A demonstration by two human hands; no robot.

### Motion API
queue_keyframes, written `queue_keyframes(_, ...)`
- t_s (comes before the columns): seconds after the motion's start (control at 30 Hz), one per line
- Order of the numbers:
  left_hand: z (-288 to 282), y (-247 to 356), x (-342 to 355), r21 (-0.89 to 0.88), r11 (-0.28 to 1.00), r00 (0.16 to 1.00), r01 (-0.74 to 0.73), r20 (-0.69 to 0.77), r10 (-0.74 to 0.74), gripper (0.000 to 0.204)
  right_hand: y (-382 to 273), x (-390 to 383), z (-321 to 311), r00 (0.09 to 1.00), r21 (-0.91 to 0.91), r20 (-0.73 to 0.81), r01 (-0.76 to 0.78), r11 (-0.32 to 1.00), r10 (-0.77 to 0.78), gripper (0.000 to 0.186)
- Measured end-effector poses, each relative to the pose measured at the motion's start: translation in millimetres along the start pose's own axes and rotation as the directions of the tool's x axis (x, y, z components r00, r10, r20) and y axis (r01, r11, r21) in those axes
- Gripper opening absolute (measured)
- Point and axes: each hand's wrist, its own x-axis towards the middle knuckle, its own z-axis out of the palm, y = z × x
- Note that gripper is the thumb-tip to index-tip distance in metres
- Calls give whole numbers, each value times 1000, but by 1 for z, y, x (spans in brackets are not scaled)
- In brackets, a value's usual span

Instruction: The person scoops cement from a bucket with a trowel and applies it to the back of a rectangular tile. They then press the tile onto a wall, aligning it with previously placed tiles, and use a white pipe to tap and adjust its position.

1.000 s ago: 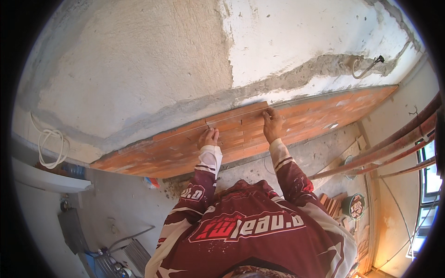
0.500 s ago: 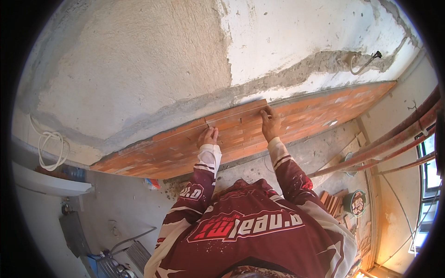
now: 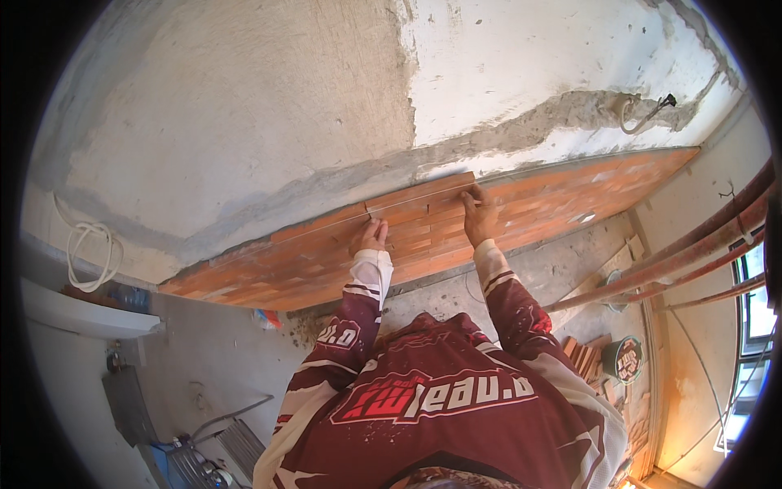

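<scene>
An orange-brown brick tile (image 3: pixel 420 194) lies against the wall in the top row of the tiled strip (image 3: pixel 562 183). Its right end stands a little proud of the row. My right hand (image 3: pixel 481 218) is closed on this end, with fingertips at its edge. At the tile's lower left corner, my left hand (image 3: pixel 371 235) has its fingers pinched together beside the joint; what they hold, if anything, is too small to make out. A thin pale string (image 3: pixel 326 223) runs along the top row, past both hands.
Rough plaster (image 3: pixel 285 106) covers the wall above. A loose cable (image 3: pixel 648 118) sticks out at upper right, and a coiled white cable (image 3: pixel 91 257) hangs at left. Red pipes (image 3: pixel 676 253) cross the right side. Stacked tiles (image 3: pixel 582 356) and a bucket (image 3: pixel 623 360) stand on the floor.
Both hands stay at the same tile, with hardly any shift. The whole view has moved slightly; nothing has been let go.
</scene>
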Motion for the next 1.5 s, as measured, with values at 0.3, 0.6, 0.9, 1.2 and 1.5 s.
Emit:
queue_keyframes(0.3, 2, 1, -5, -21, 1000, 1000, 14, -1, -14, 21, -9, 0, -3, 999, 6, 36, -38, 999, 38, 43)
queue_keyframes(0.6, -26, -18, 22, 225, 945, 963, -237, 179, 199, 23, 3, 5, 3, 998, 14, 35, 42, 999, -43, 39)
queue_keyframes(0.9, 10, 11, -12, -32, 997, 998, 66, 3, -66, 26, 7, 18, -10, 979, 33, 171, 110, 993, -114, 24)
queue_keyframes(1.2, 1, 6, -10, 117, 971, 970, 210, 99, -221, 32, -2, 21, -37, 909, 464, 413, -272, 843, 66, 18)
queue_keyframes(1.5, -14, 12, -16, 307, 922, 948, 236, 135, -288, 29, -7, 18, -65, 851, 626, 504, -478, 616, 149, 17)
